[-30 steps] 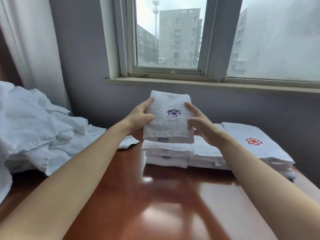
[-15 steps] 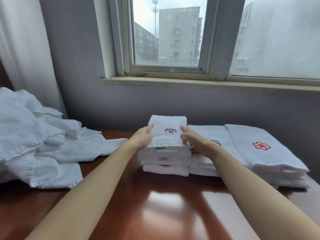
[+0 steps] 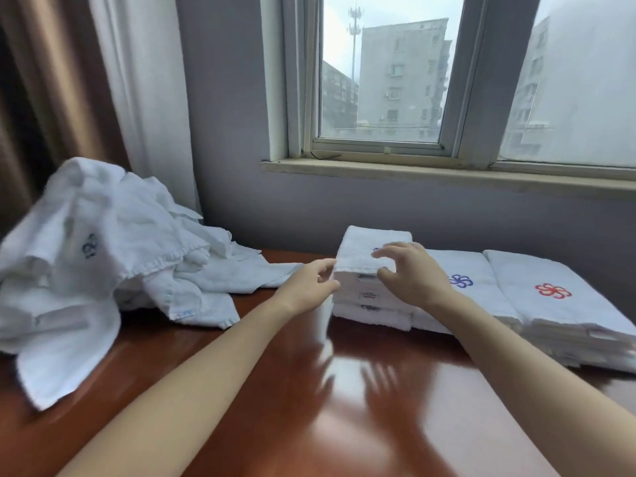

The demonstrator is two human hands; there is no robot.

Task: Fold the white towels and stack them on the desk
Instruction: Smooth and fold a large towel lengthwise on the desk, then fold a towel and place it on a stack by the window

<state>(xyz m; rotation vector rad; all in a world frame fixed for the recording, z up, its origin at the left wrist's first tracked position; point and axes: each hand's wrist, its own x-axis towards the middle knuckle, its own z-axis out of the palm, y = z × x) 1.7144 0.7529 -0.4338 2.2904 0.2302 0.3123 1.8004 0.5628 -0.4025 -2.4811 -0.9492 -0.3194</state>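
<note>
- Hovering over the front of the top towel (image 3: 361,249), the right hand (image 3: 409,273) has its fingers spread and gently curved, with the thumb set apart near the towel's front edge; it grasps nothing, and blur hides whether the fingertips touch the cloth
- The left hand (image 3: 309,287) sits just beside the left edge of the same towel; its fingers are loosely curled and hold nothing; whether the thumb brushes the corner cannot be told
- The top towel lies flat on a small stack (image 3: 371,304) of folded white towels, between the two hands and just beyond them; an embroidered emblem (image 3: 377,250) on it is mostly hidden behind the right fingers; small labels show along the stack's front edges
- To the right of the right hand, against the small stack, lies a wider blue-flower stack (image 3: 447,266) of folded towels; further right, side by side with it, lies a red-flower stack (image 3: 550,277)
- Well to the left of the left hand sprawls a heap of unfolded towels (image 3: 103,253); one loose end reaches toward that hand
- Everything lies on a glossy reddish-brown desk (image 3: 309,407); both forearms stretch over it, and its sheen mirrors the hands
- Beyond the hands stand a grey wall and a window (image 3: 378,80) with its sill; beyond the heap hangs a white curtain (image 3: 144,98)
</note>
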